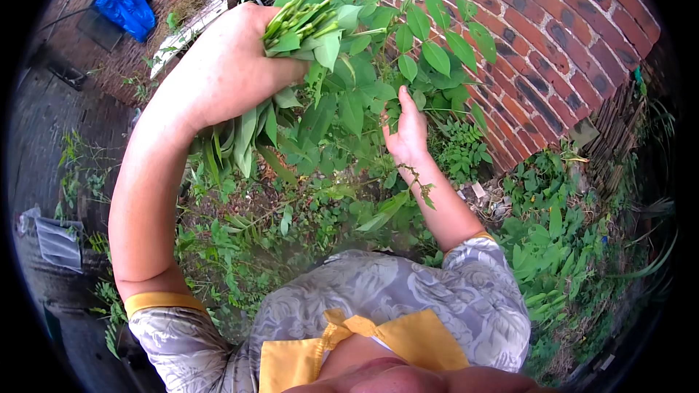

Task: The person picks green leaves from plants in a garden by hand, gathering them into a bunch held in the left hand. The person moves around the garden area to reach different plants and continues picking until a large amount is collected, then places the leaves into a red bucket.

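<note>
My left hand (pixel 243 60) is closed around a thick bunch of leafy green stems (pixel 306 22). The cut or snapped stem ends stick out past the thumb side, while long leaves (pixel 246 136) hang below the palm. To the right, my right hand (pixel 407 128) reaches in among the leaves of a growing plant (pixel 426 49), thumb pointing up. Small leaves cover its fingers, so whether they pinch a stem is hidden. A thin sprig (pixel 418 183) lies against my right wrist.
A red brick wall (pixel 524 43) rises close by at the front right. Low weeds (pixel 235 251) cover the ground before me, with rubble (pixel 494 202) near the wall's foot. Blue plastic sheeting (pixel 128 5) hangs at the far left. Bundled sticks (pixel 614 147) stand at the right.
</note>
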### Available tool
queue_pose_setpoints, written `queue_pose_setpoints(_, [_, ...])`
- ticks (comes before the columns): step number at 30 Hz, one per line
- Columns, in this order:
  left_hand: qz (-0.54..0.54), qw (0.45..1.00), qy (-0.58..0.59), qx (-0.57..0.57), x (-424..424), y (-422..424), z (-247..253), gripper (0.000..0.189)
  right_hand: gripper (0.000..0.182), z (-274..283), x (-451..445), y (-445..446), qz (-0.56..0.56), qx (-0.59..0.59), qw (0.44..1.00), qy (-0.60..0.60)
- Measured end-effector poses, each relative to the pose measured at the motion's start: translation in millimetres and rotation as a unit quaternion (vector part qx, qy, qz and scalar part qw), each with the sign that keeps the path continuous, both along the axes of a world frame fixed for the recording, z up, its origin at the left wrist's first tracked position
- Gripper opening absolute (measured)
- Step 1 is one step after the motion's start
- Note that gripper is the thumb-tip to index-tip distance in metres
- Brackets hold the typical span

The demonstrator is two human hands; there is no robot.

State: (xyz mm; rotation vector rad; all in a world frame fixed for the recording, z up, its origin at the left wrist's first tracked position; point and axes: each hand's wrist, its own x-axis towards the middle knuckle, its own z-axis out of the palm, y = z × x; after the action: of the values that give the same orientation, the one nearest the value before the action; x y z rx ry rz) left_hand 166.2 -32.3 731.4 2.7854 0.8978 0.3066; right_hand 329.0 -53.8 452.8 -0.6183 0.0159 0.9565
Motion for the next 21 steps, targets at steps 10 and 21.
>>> queue_pose_setpoints(10, [0.200, 0.877, -0.171, -0.401, 64, 46, -116, 0.021, 0.041, -20, -30, -4, 0.010, 0.096, 0.994, -0.057])
queue_pose_setpoints(21, [0.171, 0.814, -0.301, -0.467, 44, 26, -111, 0.016, 0.039, -86, -43, 1, 0.020, 0.151, 0.985, -0.075])
